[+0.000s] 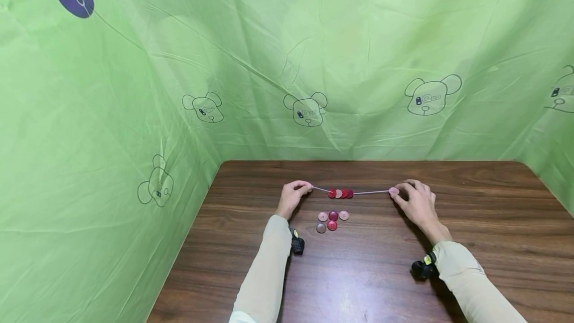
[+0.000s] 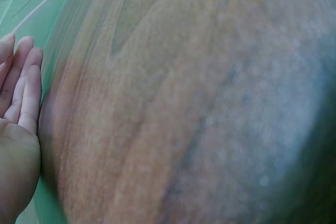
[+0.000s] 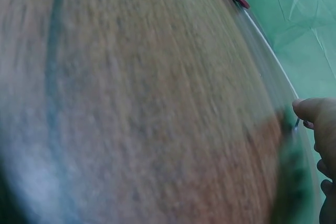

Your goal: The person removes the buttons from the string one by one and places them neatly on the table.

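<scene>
Green sheeting (image 1: 350, 39) — printed with round-eared cartoon faces (image 1: 308, 111) — hangs behind a brown wooden table (image 1: 367, 258).

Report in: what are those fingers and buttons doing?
Left fingers pinch string. Right fingers hold pink button at string's end. Four strung buttons between. Five loose buttons nearby, nothing blocking.

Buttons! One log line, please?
left hand: pinches string; right hand: pinches pink button; threaded buttons: overlapping, mid-string; loose buttons: five, on table

Unreadable lettering (image 1: 431, 98) on green cloth (image 1: 251, 69)
</scene>
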`<state>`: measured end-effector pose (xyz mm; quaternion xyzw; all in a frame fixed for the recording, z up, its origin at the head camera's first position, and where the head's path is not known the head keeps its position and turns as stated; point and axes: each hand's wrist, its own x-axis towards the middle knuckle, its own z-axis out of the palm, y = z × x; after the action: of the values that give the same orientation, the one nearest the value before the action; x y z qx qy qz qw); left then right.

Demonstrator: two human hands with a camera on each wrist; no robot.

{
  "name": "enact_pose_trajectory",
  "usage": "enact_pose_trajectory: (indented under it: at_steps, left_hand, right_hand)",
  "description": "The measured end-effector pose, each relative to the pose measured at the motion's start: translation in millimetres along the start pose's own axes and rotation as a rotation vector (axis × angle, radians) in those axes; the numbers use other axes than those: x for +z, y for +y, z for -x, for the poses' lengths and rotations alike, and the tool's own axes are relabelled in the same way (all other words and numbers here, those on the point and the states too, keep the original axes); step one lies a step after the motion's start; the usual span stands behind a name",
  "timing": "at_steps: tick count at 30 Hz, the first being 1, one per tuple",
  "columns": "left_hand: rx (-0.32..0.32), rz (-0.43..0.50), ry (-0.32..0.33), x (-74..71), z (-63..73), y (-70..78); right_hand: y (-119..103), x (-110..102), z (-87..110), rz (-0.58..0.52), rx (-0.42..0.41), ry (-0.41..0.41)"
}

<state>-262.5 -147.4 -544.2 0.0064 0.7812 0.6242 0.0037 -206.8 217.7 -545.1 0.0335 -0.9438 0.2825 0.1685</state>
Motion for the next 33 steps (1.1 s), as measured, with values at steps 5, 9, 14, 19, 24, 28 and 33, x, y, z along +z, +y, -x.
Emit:
enact_pose_trajectory:
  at_steps: [5, 9, 14, 19, 24, 28, 33]
  left_hand:
    - [0.001, 0.012, 0.002, 0.4, 0.2, 0.6]
    - [-0.005, 0.015, 0.005, 0.7, 0.4, 0.9]
    - [-0.002, 0.019, 0.003, 1.0, 0.2, 0.4]
    - [0.004, 0.034, 0.003, 1.7, -0.3, 0.2]
    - [0.001, 0.033, 0.003, 1.9, -0.2, 0.0]
    - [-0.003, 0.016, 0.005, 1.8, 0.1, 0.5]
    - [-0.005, 0.021, 0.003, 1.6, 0.2, 0.8]
  right_hand:
    - [1.9, -1.1, 0.8, 0.004, 0.009, 0.002]
    - [3.2, -1.8, 0.9, 0.006, 0.014, 0.001]
    - [4.5, -3.2, 0.3, 0.003, 0.022, -0.001]
    - [5.2, -4.6, 0.7, 0.0, 0.032, 0.002]
    - [6.3, -5.0, 1.8, -0.002, 0.036, 0.009]
    - [7.5, -5.2, 2.1, -0.005, 0.037, 0.018]
    - [8.4, -7.5, 2.1, -0.003, 0.044, 0.02]
